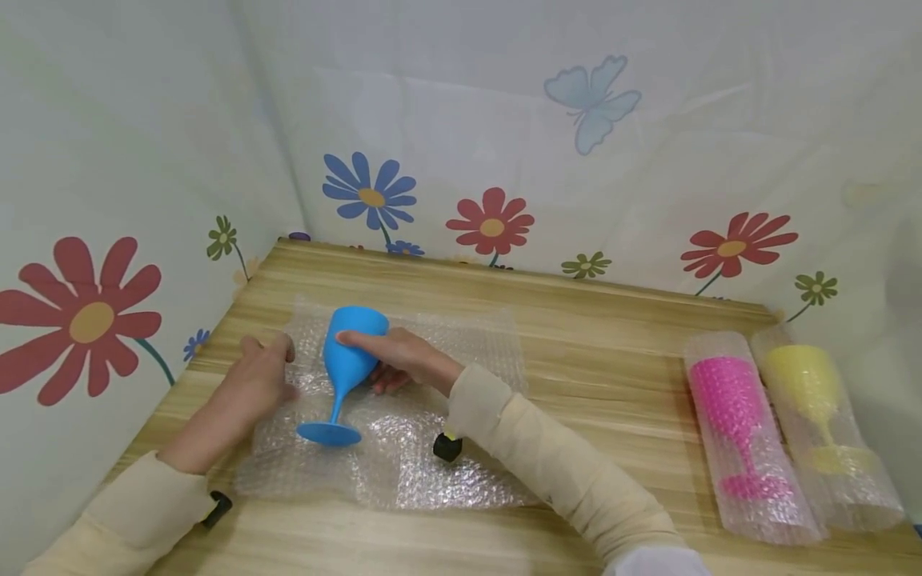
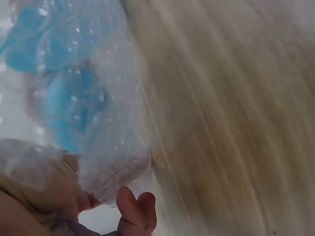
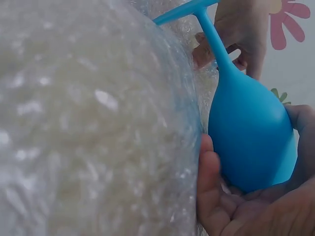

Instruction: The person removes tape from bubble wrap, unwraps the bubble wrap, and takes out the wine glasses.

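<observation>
Bending its fingers at the left edge of the bubble wrap (image 1: 385, 460), the left hand (image 1: 254, 378) is leaving it unclear whether it is pinching the sheet. A little farther up, left of centre, the right hand (image 1: 405, 358) is gripping the blue goblet (image 1: 347, 366) round its bowl; the goblet is looking light, stiff and smooth, the wide bowl probably offering surer hold than the thin stem.

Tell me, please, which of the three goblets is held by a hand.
The blue goblet: the right hand grips its bowl. The pink goblet and the yellow goblet are each rolled in bubble wrap, untouched.
</observation>
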{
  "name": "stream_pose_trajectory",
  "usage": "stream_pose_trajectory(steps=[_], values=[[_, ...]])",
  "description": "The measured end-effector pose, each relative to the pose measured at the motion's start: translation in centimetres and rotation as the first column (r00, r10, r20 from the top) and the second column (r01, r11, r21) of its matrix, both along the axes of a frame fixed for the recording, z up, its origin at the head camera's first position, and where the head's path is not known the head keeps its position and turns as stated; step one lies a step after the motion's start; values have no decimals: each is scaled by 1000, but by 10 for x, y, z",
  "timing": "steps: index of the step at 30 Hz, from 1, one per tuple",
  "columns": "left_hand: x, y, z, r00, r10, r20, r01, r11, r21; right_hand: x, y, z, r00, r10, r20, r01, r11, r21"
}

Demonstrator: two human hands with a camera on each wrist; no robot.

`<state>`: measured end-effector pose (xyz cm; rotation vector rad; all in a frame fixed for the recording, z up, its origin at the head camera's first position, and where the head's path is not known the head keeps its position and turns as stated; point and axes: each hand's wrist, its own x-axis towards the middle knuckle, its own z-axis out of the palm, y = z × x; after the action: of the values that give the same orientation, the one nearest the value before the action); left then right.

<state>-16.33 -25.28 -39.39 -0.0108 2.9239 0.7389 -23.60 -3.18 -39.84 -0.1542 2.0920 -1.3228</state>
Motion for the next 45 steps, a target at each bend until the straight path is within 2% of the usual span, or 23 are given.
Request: stream_pose_trajectory(steps=[5,10,13,15,18,22,24,28,31,34,39,43,45], values=[[-2,0,1,998,-60,5,60,997,-48,-4,9,-1,996,37,83,-31,996,-78],[-4,-1,1,997,-68,28,70,996,-58,-4,15,4,989,91,117,-74,987,-146],[-5,-2,0,997,-62,42,64,997,-51,1,14,8,990,73,121,-51,983,-179],[-5,-5,0,996,-68,51,70,997,-41,7,11,11,990,37,135,-6,975,-223],[-7,-8,1,994,-70,80,73,997,-26,16,7,16,986,0,165,53,946,-320],[-9,-7,4,992,-60,112,62,998,-18,23,7,25,977,14,212,84,891,-446],[-10,-6,3,993,-65,103,67,998,-19,22,11,31,976,20,216,88,872,-481],[-9,-6,2,994,-73,85,75,997,-15,18,23,39,985,11,173,85,842,-533],[-8,-7,2,994,-75,83,76,997,-8,12,34,41,993,-17,115,77,836,-544],[-8,-8,1,993,-73,88,74,997,-6,5,47,44,996,-54,66,81,838,-540],[-10,-9,0,994,-69,86,70,997,-11,-5,68,52,995,-98,-10,79,860,-505],[-10,-9,1,994,-67,91,67,998,-1,-11,86,60,991,-124,-52,85,878,-472],[-10,-8,2,993,-75,94,75,997,3,-14,94,64,987,-145,-66,98,878,-469]])
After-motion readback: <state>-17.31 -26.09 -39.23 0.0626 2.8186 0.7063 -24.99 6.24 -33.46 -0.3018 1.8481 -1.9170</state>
